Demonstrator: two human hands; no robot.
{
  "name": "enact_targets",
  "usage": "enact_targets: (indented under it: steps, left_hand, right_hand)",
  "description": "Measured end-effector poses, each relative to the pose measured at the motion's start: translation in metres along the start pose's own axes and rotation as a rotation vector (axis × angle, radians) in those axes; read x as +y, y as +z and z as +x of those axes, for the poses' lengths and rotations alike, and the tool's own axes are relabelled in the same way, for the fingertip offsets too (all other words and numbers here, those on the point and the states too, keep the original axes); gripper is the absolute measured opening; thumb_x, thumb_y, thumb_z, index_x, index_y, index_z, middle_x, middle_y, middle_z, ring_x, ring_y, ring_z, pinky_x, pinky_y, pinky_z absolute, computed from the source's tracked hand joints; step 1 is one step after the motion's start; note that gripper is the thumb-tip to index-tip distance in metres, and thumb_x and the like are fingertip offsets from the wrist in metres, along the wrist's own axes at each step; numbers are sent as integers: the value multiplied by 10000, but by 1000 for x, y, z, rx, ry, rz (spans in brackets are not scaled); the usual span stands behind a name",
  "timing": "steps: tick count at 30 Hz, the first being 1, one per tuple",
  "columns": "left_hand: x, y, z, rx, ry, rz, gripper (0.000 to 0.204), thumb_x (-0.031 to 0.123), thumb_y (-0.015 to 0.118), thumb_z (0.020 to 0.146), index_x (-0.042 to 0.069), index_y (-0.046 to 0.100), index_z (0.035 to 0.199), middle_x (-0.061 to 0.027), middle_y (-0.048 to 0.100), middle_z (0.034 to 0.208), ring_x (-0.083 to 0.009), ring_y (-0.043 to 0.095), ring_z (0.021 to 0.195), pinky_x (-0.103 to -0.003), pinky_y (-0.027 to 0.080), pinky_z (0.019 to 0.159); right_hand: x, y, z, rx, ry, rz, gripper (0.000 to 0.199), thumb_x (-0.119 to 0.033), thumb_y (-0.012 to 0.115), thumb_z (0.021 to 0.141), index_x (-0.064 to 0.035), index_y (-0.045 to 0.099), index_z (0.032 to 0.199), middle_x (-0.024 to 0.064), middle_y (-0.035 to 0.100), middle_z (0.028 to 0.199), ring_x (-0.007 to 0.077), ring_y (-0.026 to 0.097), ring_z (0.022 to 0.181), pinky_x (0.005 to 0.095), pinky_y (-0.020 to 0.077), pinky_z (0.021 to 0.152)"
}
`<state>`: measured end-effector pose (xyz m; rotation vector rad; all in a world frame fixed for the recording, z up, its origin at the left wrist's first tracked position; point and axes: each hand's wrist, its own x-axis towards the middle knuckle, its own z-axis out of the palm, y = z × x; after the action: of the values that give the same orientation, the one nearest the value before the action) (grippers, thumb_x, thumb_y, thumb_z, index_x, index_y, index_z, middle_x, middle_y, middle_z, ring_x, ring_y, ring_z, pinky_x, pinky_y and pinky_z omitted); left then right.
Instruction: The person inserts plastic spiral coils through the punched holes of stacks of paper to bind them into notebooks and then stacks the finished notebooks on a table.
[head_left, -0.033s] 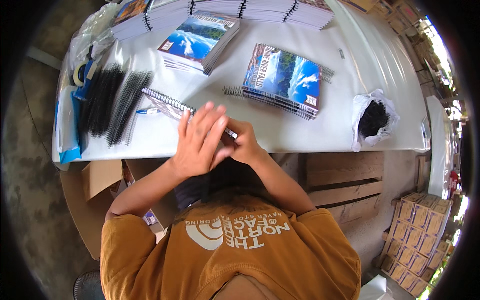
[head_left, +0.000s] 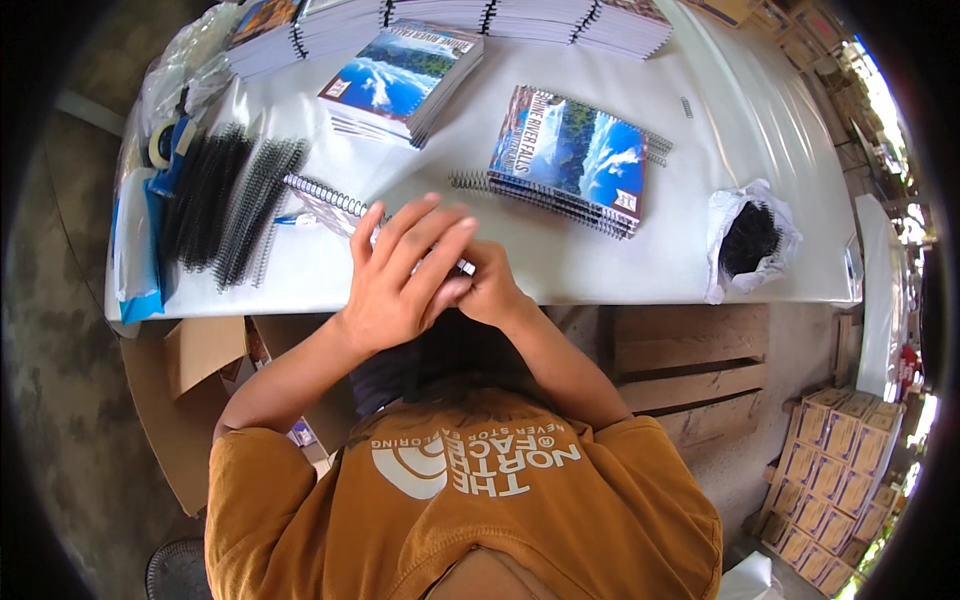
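A spiral notebook with a dark coil along its far edge is at the table's front, tilted, its near end partly hidden by my hands. My left hand lies over the coil with its fingers stretched out and a little apart. My right hand is closed around the notebook's right end, where a bit of the white edge shows between the hands. Just beyond, a stack of spiral notebooks with waterfall covers has loose coils sticking out at both sides. A second stack of waterfall booklets sits farther back, left of it.
Bundles of black plastic coils lie at the left, by a tape dispenser and a blue-white packet. A white bag of black coils stands at the right. Bound books line the back. An open carton is below the table.
My left hand's fingers have shifted slightly over the coil. My right hand keeps its hold on the notebook's end.
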<state>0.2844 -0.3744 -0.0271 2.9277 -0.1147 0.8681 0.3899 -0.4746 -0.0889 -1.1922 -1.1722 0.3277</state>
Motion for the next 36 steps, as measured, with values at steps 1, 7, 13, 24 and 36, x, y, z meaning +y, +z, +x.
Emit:
enact_targets:
  steps: [1,7,13,24,36]
  left_hand:
    - [4,-11,17,24,-11,-35,344,246,626,768,68,610,1062,-54,599,1039,-227,534,1044,-413,292,953]
    - [-6,-30,17,-2,-57,-279,314,210,741,617,141,662,912,7,608,875,-178,555,823,-324,379,733]
    - [9,-18,10,269,-158,-52,422,392,604,742,200,587,1118,-26,491,1213,-244,433,1140,-385,338,868]
    - [19,-51,-15,398,-539,-1217,284,168,560,882,-3,588,1108,-146,634,978,-223,626,878,-257,473,761]
    - [-20,15,-52,287,-1077,-1504,244,159,587,875,-12,615,1046,-32,629,874,-62,538,808,-211,444,722]
  right_hand:
    - [-3,0,2,3,67,100,306,-35,686,685,-28,576,971,141,640,888,271,639,800,312,485,657]
    - [14,-3,-9,-93,-106,-111,259,21,643,668,-36,619,920,128,622,935,243,612,836,302,477,689]
    - [-16,13,0,97,162,180,279,-108,557,813,64,590,1031,147,613,1026,230,547,1023,347,437,865]
    - [-123,-4,49,-96,-177,-685,352,-180,416,902,98,573,1049,177,616,1017,243,551,951,417,408,854]
    - [-32,14,47,-156,548,-175,155,-71,621,816,42,633,922,71,638,801,92,562,729,226,450,671]
